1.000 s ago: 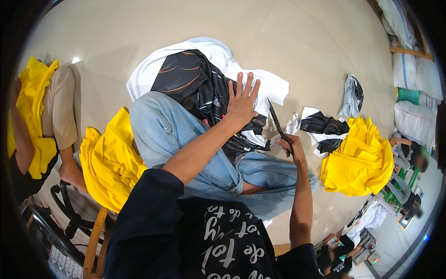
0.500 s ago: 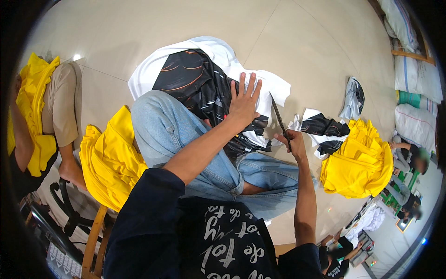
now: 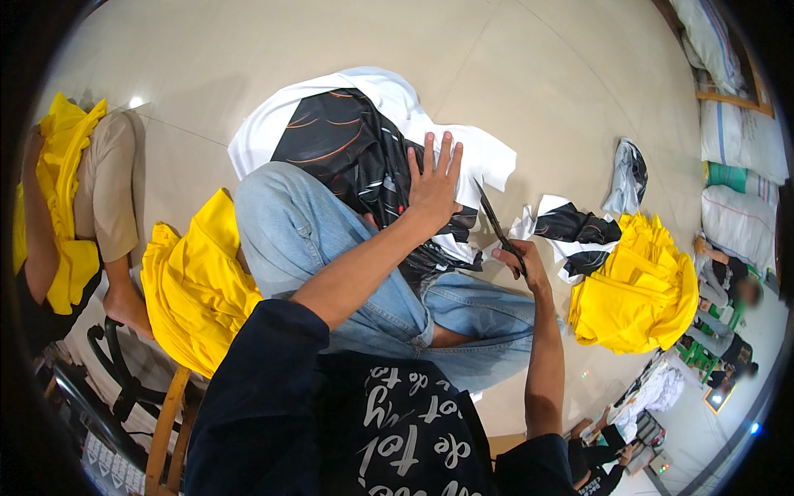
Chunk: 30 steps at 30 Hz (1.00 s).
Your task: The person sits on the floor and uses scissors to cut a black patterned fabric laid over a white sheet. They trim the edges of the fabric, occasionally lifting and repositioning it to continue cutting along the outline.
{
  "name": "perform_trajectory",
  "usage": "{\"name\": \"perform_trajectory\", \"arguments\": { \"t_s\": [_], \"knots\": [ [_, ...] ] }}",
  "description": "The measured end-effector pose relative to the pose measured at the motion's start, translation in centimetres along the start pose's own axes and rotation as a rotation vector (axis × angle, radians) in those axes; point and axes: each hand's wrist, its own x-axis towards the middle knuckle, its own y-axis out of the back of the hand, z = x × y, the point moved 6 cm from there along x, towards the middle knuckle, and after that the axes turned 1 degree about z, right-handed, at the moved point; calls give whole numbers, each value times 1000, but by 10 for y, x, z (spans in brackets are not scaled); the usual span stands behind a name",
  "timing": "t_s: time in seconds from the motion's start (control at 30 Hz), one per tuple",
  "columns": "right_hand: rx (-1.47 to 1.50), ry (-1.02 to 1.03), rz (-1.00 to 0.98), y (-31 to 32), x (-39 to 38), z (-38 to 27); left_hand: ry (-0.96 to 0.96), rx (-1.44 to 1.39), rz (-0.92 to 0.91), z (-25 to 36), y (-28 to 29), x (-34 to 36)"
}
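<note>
A piece of black patterned fabric with white borders lies spread on the floor before my crossed legs and partly over them. Flat on it rests my left hand, fingers stretched out and thumb toward the right. My right hand is closed round the handles of dark scissors. Their blades point up and away, close to the right edge of the white border. Just right of the scissors lies a smaller black and white fabric scrap. Part of the fabric's near side is hidden by my left forearm.
Yellow fabric piles sit at my left and right. A grey and black scrap lies farther right. Another person's bent leg is at far left, near a wooden frame. White sacks line the right; several people are beyond.
The scissors have shifted slightly to the left and toward me, with the right hand turned a little. My left hand stays nearly where it was on the fabric.
</note>
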Motion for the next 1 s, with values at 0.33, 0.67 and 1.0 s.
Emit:
{"name": "perform_trajectory", "arguments": {
  "t_s": [0.33, 0.67, 1.0],
  "knots": [
    [13, 0, 84, 5, 11, -11, 3, -6, -30, 1, 1, 0],
    [-70, -14, 145, -10, 17, -21, 15, -23, -11, 1, 3, 0],
    [87, -12, 148, -28, 20, -40, 30, -12, -21, 2, 4, -2]
  ]
}}
